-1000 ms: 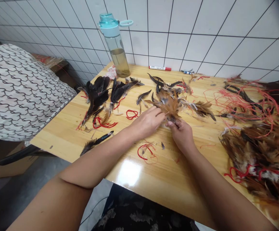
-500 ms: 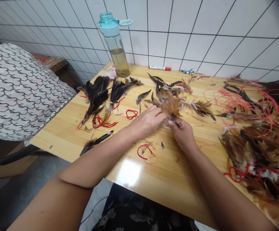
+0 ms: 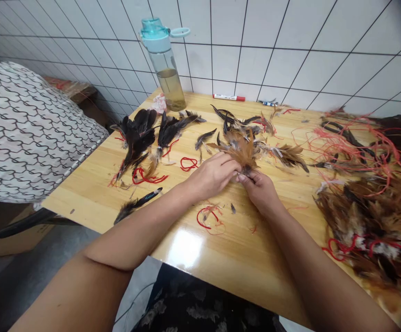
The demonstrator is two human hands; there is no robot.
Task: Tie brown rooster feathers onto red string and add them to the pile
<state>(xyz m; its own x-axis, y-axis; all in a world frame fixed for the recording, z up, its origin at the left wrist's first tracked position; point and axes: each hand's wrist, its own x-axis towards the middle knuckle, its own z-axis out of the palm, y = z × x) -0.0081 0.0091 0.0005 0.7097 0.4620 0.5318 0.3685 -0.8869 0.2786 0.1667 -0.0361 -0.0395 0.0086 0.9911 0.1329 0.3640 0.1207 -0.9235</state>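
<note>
A bunch of brown feathers (image 3: 242,150) fans out beyond my fingers, over the middle of the table. My right hand (image 3: 258,188) is closed around its base, thumb and fingers pinching the quill ends. My left hand (image 3: 217,173) is closed too, its fingertips meeting the right thumb at the base of the bunch; what they pinch is too small to make out. Just behind lie loose black feathers (image 3: 233,119), and to the right a small brown feather bundle (image 3: 287,154). A red cord loop (image 3: 188,163) rests left of my left hand.
Black feather bunches (image 3: 137,138) and red cords (image 3: 148,176) lie at the left. A tall bottle (image 3: 168,69) and a red marker (image 3: 228,97) stand and lie by the tiled wall. Tangled red strings (image 3: 352,143) and a large brown feather pile (image 3: 376,212) cover the right side.
My right hand has shifted slightly left, its thumb now against the left fingertips. The feather bunch has moved slightly left with it. Other things stay as they were.
</note>
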